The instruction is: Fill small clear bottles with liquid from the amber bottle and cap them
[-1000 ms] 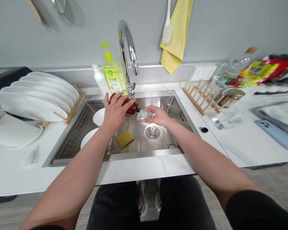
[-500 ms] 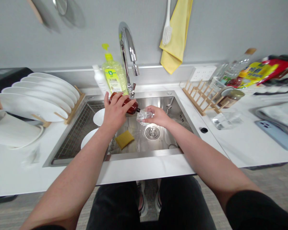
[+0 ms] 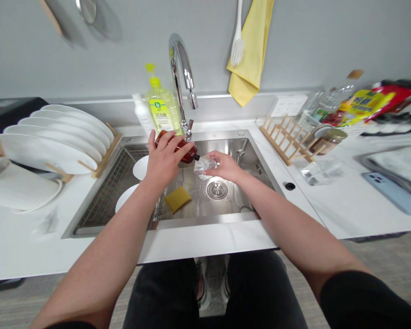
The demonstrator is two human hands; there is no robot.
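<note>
My left hand (image 3: pixel 164 157) is wrapped over a reddish-brown bottle (image 3: pixel 188 153), which lies tilted with its dark neck pointing right. The bottle's mouth is right at the rim of a small clear cup (image 3: pixel 204 166). My right hand (image 3: pixel 226 165) grips that cup from the right side, thumb and fingers around it; the cup leans toward the bottle. Both are held above the steel sink (image 3: pixel 202 201). Whether liquid is flowing between them I cannot make out. Below, a yellow sponge (image 3: pixel 177 199) rests on the sink floor, left of the drain (image 3: pixel 217 190).
White bowls (image 3: pixel 141 167) sit in a wire rack at the sink's left. Behind stand a yellow-green dish soap bottle (image 3: pixel 163 107) and the curved faucet (image 3: pixel 181 68). Plates (image 3: pixel 44 151) fill a left rack. A wooden rack (image 3: pixel 284 141) and a phone (image 3: pixel 393 192) lie to the right.
Almost nothing differs. The bottle and cup stay together over the sink in both hands; the view has shifted very slightly.
</note>
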